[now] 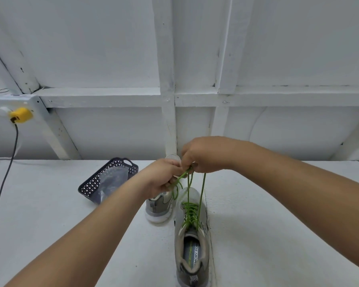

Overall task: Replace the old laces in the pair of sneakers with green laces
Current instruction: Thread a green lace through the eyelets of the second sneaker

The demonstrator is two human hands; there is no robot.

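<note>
A grey sneaker [192, 241] stands on the white table, heel toward me, with a green lace [190, 212] threaded through its eyelets. Both lace ends rise from the shoe to my hands above its toe. My left hand [164, 179] pinches one green end, which loops below its fingers. My right hand [203, 155] grips the other strands from above, touching the left hand. A second grey sneaker [159, 208] lies behind, partly hidden by my left hand; its laces cannot be seen.
A dark perforated basket [91, 183] holding a clear plastic bag sits at the middle left. A yellow plug [21, 115] with a black cable hangs at the far left. A white framed wall closes the table's back edge.
</note>
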